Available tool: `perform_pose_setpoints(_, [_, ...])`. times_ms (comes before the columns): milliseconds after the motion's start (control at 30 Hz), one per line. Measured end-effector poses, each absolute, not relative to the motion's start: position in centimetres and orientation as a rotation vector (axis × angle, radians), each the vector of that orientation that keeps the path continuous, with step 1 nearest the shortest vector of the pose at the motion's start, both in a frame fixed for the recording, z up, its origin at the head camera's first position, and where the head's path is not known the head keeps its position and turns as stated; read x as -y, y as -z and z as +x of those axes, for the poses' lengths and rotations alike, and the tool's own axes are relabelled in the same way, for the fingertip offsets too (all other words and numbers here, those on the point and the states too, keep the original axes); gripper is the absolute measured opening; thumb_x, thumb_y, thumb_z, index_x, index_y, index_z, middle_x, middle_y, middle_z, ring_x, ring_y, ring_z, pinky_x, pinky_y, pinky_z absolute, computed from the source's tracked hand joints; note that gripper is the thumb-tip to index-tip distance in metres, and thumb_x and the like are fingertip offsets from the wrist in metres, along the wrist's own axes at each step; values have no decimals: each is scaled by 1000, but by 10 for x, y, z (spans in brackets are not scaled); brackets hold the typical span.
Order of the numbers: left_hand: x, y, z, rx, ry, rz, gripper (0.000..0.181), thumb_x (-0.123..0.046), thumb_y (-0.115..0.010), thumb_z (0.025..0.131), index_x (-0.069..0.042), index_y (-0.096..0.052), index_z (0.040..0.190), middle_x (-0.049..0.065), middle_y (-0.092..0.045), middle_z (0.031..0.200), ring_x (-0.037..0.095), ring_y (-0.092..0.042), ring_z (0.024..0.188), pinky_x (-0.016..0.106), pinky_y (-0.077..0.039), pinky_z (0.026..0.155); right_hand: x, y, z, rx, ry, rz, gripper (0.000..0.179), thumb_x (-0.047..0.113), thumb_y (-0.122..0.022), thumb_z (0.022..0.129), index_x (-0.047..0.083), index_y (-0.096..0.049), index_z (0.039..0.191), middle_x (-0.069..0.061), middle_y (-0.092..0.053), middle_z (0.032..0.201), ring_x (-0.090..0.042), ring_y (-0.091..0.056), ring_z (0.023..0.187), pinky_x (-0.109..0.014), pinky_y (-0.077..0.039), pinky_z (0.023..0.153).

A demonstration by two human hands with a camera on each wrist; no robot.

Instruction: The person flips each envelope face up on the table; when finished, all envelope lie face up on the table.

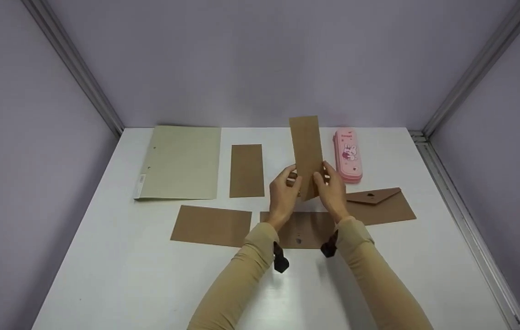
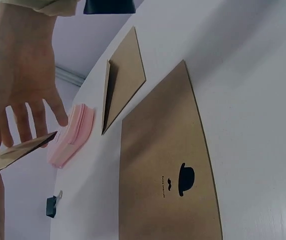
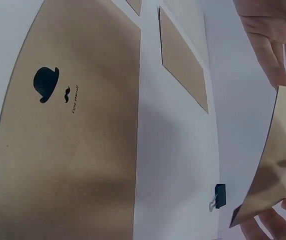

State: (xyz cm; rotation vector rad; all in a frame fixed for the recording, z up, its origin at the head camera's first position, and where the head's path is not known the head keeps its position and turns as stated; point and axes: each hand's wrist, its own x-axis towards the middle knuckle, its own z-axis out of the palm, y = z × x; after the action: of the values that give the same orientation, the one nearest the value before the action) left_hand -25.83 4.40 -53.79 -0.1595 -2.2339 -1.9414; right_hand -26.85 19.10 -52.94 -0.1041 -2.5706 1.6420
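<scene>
Both hands hold a brown kraft paper envelope (image 1: 306,156) up off the table, its long side tall in the head view. My left hand (image 1: 283,192) pinches its left edge low down, thumb in front and fingers behind. On the opposite edge my right hand (image 1: 331,190) grips it the same way. Under the wrists lies a brown envelope (image 1: 305,231) printed with a black hat and moustache, clear in the right wrist view. Another envelope (image 1: 390,208), its pointed flap partly raised, lies beside the right hand. A black binder clip (image 3: 220,196) stands on the table beyond.
A pink pencil case (image 1: 347,156) with a rabbit print lies at the back right. Two more brown pieces, one upright (image 1: 247,170) and one sideways (image 1: 211,225), lie left of the hands. A pale green folder (image 1: 186,162) occupies the back left. Walls enclose the white table (image 1: 140,275).
</scene>
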Motion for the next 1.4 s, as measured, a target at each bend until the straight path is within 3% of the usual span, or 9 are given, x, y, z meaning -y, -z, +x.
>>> perform_pose_setpoints(300, [-49,537,-250,2305,1631,-323,37,-14,-64,105,-6,-65,141,11,-73,120,20,-73,95,20,-60,77,-173,508,-260,2509,-1703,-26,65,44,-45,112,11,-30,167,-17,-29,173,-37,-35,157,-57,-34,128])
perform_pose_setpoints(400, [-50,537,-249,2311,1531,-395,37,-13,-64,105,-8,-64,142,9,-73,127,20,-73,98,24,-62,81,-165,500,-255,2479,-1721,10,66,45,-46,112,15,-28,168,-14,-27,174,-36,-36,156,-57,-38,125])
perform_pose_setpoints(533, [-50,536,-246,2334,1406,-408,38,-12,-66,104,-8,-65,142,8,-72,132,20,-73,106,24,-63,82,-155,493,-251,2425,-1751,44,62,41,-44,113,18,-26,168,-12,-30,173,-37,-45,151,-56,-47,117])
perform_pose_setpoints(633, [-50,536,-244,2343,1331,-394,35,-11,-67,103,-9,-67,138,7,-74,127,19,-73,108,22,-62,81,-150,490,-249,2387,-1786,58,60,36,-43,114,18,-25,169,-11,-32,173,-34,-51,146,-51,-51,112])
perform_pose_setpoints(767, [-50,536,-243,2331,1243,-399,33,-7,-67,102,-10,-69,135,6,-74,127,20,-72,111,24,-62,85,-146,488,-246,2327,-1845,38,57,30,-43,114,19,-27,168,-13,-43,166,-32,-59,136,-46,-55,100])
perform_pose_setpoints(867, [-51,537,-243,2324,1161,-396,35,-8,-69,101,-11,-69,136,5,-73,132,21,-71,114,29,-62,91,-147,487,-245,2245,-1881,23,57,24,-45,113,16,-29,167,-17,-49,160,-35,-61,135,-47,-56,99])
perform_pose_setpoints(1067, [-50,542,-243,2296,1046,-431,36,-14,-74,99,-15,-72,135,1,-71,134,19,-68,117,29,-60,98,-153,480,-248,2056,-1931,-27,72,8,-52,106,14,-17,169,-22,-43,161,-38,-53,142,-53,-55,106])
perform_pose_setpoints(1200, [-48,548,-243,2269,995,-459,35,-15,-72,100,-19,-72,135,-1,-70,134,18,-67,117,27,-59,96,-159,478,-249,1983,-1881,-90,66,6,-55,104,10,-26,164,-21,-51,152,-31,-56,136,-44,-57,101])
perform_pose_setpoints(1400, [-44,553,-245,2232,935,-448,31,-15,-71,101,-22,-75,131,-1,-71,132,18,-66,117,26,-58,96,-168,478,-249,1816,-1807,-21,73,4,-58,104,23,-26,167,-11,-55,150,-26,-64,121,-29,-63,84])
